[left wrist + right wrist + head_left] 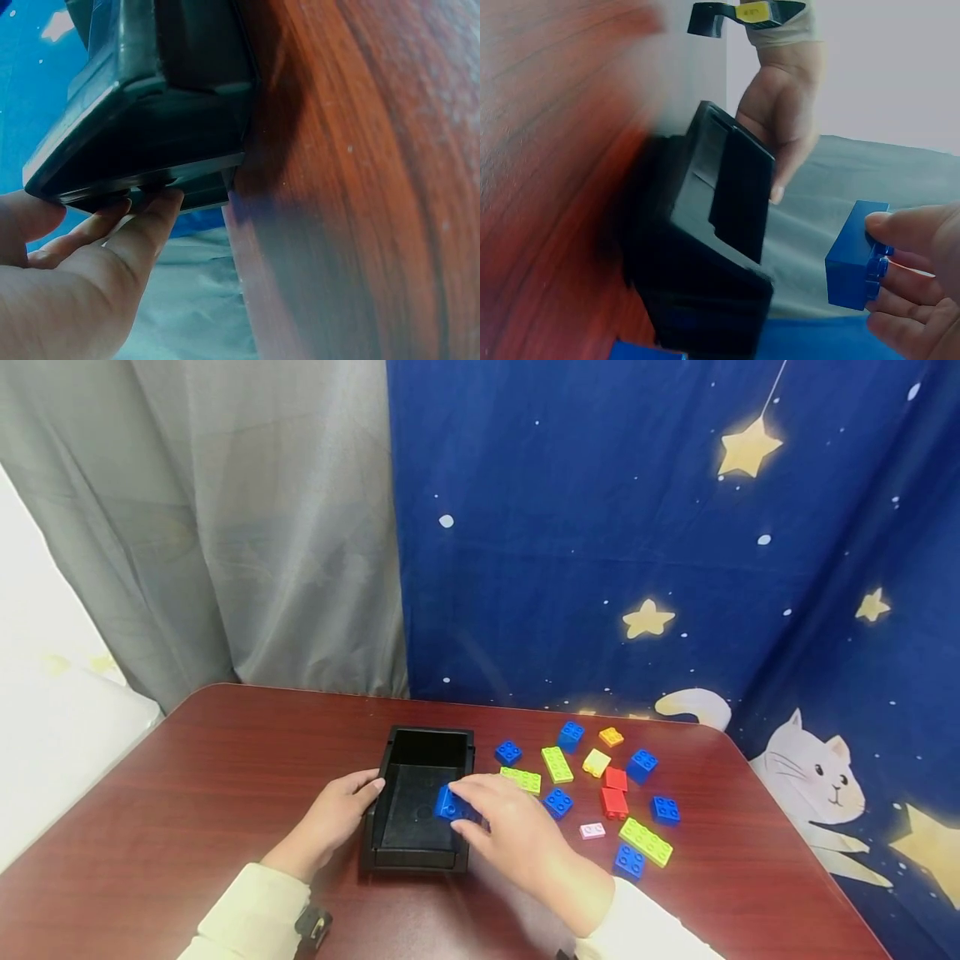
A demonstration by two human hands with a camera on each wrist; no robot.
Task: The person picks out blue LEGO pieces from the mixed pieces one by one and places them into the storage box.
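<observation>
A black plastic bin [417,858] stands on the table with its open top up; its floor looks bare. My left hand [335,814] grips the bin's left side, thumb at the rim and fingers against the outer wall, as the left wrist view shows. Over the bin's right part, my right hand [517,831] pinches a blue toy building brick [448,804] between thumb and fingers. In the right wrist view that brick [847,259] is tilted, its studs towards the palm, apart from the bin. Part of it is hidden by the fingers in the head view.
Right of the bin lie several loose bricks: blue [665,810], lime green [647,842], red [614,803], pale yellow [596,763], orange [611,737] and pink [592,831]. The reddish-brown table [247,777] ends at a blue star-patterned curtain [525,568] and a grey curtain [292,527].
</observation>
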